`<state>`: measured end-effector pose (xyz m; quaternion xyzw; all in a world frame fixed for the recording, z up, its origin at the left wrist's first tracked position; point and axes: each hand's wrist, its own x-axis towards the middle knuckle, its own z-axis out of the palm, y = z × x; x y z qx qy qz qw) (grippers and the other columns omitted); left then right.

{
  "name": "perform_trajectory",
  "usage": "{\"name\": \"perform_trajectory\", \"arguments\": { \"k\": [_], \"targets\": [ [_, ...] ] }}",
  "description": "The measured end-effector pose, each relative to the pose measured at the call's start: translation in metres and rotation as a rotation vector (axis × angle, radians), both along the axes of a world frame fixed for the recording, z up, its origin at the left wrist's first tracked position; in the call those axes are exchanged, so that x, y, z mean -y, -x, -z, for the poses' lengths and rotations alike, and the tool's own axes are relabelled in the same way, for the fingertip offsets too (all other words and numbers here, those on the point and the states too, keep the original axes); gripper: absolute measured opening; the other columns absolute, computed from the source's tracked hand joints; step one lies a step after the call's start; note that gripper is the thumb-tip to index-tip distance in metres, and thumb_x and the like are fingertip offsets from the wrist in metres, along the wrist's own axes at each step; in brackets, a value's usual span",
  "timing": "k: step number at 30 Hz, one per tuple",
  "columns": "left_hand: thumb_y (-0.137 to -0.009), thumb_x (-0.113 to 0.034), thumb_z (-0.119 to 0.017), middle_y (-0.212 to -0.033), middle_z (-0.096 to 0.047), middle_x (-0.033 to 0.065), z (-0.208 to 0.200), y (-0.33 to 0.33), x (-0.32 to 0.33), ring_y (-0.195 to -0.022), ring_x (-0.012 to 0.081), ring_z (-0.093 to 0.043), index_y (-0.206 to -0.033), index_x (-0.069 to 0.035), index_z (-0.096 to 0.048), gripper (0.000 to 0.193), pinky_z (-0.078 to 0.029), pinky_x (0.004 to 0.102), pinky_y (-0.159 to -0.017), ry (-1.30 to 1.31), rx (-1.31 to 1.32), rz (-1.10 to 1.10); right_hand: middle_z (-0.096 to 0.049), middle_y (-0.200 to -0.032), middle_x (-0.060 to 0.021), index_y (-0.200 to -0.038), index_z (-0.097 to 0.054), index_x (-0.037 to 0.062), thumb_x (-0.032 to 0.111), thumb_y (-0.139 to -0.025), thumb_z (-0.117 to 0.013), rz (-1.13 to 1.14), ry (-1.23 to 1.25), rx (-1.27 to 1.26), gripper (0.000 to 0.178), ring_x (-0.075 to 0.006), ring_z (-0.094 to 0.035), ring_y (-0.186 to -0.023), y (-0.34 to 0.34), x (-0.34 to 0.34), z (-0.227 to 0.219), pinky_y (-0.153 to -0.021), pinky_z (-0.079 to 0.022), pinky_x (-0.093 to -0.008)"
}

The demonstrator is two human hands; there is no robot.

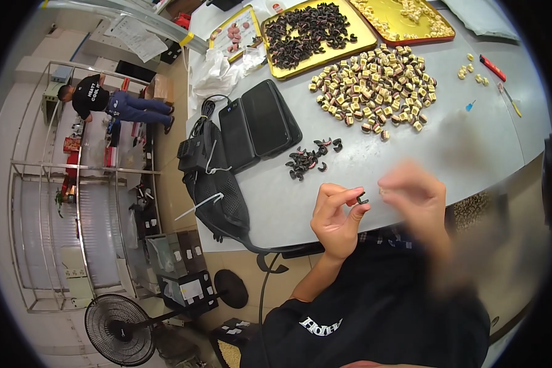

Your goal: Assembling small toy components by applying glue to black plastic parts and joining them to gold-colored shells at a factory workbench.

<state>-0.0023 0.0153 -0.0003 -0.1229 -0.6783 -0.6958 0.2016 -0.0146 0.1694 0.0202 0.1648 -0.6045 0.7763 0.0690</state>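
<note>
My left hand [337,222] pinches a small black C-shaped part [362,198] between thumb and fingertips, just above the table's near edge. Close to its right is my right hand [420,196], smeared by motion. Its thumb and fingers close on what looks like a small pale piece [383,191], whose shape is blurred. Loose black C-shaped parts [303,162] lie in a small heap beyond my left hand. Farther back spreads a big pile of cream-and-black block-like pieces [374,86].
Yellow trays [365,44] at the back hold black parts and cream pieces. A black phone-like device [267,119] and a mesh bag [218,190] sit at left. A red cutter [492,67] lies right. A person [113,101] stands beyond; a fan [119,331] is lower left.
</note>
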Motion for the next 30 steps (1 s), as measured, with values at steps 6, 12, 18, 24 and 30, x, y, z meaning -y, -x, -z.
{"name": "perform_trajectory", "arguments": {
  "k": [6, 12, 18, 24, 30],
  "targets": [
    [-0.071, -0.003, -0.073, -0.082, -0.049, 0.0046, -0.003, 0.0, 0.0, -0.072, 0.0133, -0.046, -0.096, 0.0, -0.064, 0.026, -0.04, 0.0237, -0.066, -0.013, -0.005, 0.009, -0.056, -0.095, -0.0134, -0.095, -0.059, -0.0051, -0.01, -0.077, -0.061, 0.003, 0.178, 0.217, 0.019, -0.0173, -0.058, -0.086, 0.0, 0.006, -0.001, -0.075, -0.052, -0.0274],
    [-0.07, -0.003, -0.074, -0.082, -0.05, 0.0049, -0.003, 0.0, -0.003, -0.073, 0.0137, -0.047, -0.095, 0.0, -0.065, 0.027, -0.041, 0.0234, -0.065, 0.009, 0.001, 0.034, -0.058, -0.092, -0.0115, -0.094, -0.059, -0.0044, -0.009, -0.077, -0.063, -0.01, 0.201, 0.183, 0.018, -0.0154, -0.059, -0.086, -0.001, 0.003, 0.001, -0.076, -0.05, -0.0263],
    [-0.069, -0.004, -0.075, -0.081, -0.05, 0.0045, -0.004, 0.001, -0.004, -0.073, 0.0143, -0.048, -0.093, 0.0, -0.065, 0.026, -0.041, 0.0235, -0.064, 0.052, -0.009, 0.022, -0.06, -0.091, -0.0086, -0.092, -0.059, -0.0034, -0.006, -0.076, -0.066, -0.085, 0.324, 0.36, 0.018, -0.0133, -0.06, -0.085, 0.002, -0.002, 0.004, -0.078, -0.05, -0.0263],
    [-0.073, -0.011, -0.074, -0.082, -0.047, 0.0028, 0.001, 0.001, -0.003, -0.077, 0.0139, -0.045, -0.092, -0.001, -0.063, 0.025, -0.038, 0.0245, -0.068, 0.069, 0.004, 0.034, -0.062, -0.091, -0.0109, -0.09, -0.058, -0.0034, -0.006, -0.075, -0.066, -0.187, 0.287, 0.503, 0.017, -0.0154, -0.061, -0.086, 0.0, -0.004, -0.003, -0.078, -0.05, -0.0266],
    [-0.073, -0.011, -0.074, -0.08, -0.047, 0.0025, 0.004, 0.0, -0.003, -0.076, 0.0141, -0.047, -0.093, -0.002, -0.064, 0.024, -0.039, 0.0241, -0.068, 0.078, -0.013, 0.027, -0.062, -0.091, -0.011, -0.09, -0.059, -0.0038, -0.006, -0.075, -0.066, -0.25, 0.293, 0.496, 0.017, -0.015, -0.061, -0.086, 0.0, -0.006, 0.001, -0.078, -0.05, -0.0261]
  ]
}}
